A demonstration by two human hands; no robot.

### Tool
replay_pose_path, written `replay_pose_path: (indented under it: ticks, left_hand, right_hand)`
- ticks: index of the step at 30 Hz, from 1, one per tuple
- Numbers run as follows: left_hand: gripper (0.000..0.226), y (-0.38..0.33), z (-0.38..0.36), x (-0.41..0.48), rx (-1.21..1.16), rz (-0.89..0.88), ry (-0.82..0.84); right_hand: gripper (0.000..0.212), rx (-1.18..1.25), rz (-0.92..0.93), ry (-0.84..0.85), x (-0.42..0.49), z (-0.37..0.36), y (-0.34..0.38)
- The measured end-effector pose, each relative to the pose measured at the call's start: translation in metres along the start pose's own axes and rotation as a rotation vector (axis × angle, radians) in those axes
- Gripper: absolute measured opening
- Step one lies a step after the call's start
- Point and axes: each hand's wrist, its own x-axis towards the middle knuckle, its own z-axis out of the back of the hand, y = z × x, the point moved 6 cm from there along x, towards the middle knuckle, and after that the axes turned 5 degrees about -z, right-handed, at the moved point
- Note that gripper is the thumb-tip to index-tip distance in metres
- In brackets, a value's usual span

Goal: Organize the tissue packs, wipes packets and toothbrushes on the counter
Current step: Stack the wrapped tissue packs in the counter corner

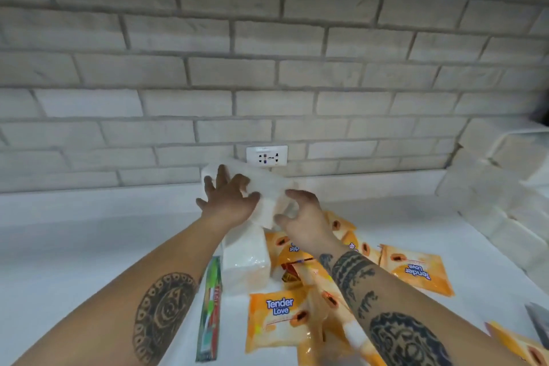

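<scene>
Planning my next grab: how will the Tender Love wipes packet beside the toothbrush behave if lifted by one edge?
The wipes packet looks like a soft film pouch, so it will probably sag. Its glossy wrap may be slippery. It lies flat, so rolling is unlikely, but a neighbouring packet overlapping its right side may shift.

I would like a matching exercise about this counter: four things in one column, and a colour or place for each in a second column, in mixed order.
1 toothbrush pack
2 wipes packet
3 socket
4 left hand

A orange
B on the brick wall
C green and red
D flat on a tissue pack

Pairs: 1-C, 2-A, 3-B, 4-D
</scene>
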Motion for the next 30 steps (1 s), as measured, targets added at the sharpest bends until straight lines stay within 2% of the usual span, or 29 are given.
replay_pose_path:
  ticks: [5,7,9,12,15,20,21,22,24,26,28,30]
  left_hand:
    - [0.028,0.006,-0.008,0.004,-0.271,-0.053,-0.104]
    - [0.025,0.011,-0.008,0.003,-0.281,-0.056,-0.121]
    - [0.031,0.013,-0.006,0.001,-0.267,-0.06,-0.126]
    - [0.042,0.011,0.0,0.0,-0.217,-0.057,-0.111]
    - [0.036,0.011,0.006,0.006,-0.246,-0.07,-0.127]
    - [0.023,0.001,0.029,0.009,-0.522,-0.085,-0.237]
    - [0.024,-0.001,0.033,0.007,-0.618,-0.053,-0.272]
    - [0.037,-0.003,0.036,0.006,-0.73,0.018,-0.281]
    - [0.071,-0.01,0.03,0.002,-0.987,0.18,-0.181]
    - [0.091,-0.033,0.024,-0.006,-1.16,0.245,0.028]
    - [0.101,-0.058,0.02,-0.014,-1.263,0.226,0.162]
    - [0.096,-0.078,0.014,-0.018,-1.331,0.217,0.159]
  right_hand:
    - [0.122,0.047,-0.133,0.075,0.029,-0.024,0.01]
    - [0.137,-0.033,-0.137,0.11,0.039,-0.033,0.008]
    - [0.143,-0.157,-0.099,0.117,0.042,-0.039,0.004]
    - [0.123,-0.213,-0.067,0.023,0.041,-0.039,0.0]
    - [0.105,-0.164,-0.029,-0.049,0.034,-0.035,0.004]
    - [0.095,-0.122,0.03,-0.16,0.021,-0.008,0.016]
    - [0.094,-0.088,0.025,-0.213,0.018,0.0,0.017]
    - [0.094,-0.046,0.022,-0.274,0.015,0.009,0.019]
    - [0.093,0.058,0.022,-0.381,0.005,0.026,0.022]
    - [0.091,0.14,0.052,-0.441,-0.006,0.04,0.023]
    - [0.09,0.162,0.105,-0.471,-0.018,0.052,0.022]
    - [0.093,0.15,0.14,-0.466,-0.029,0.057,0.017]
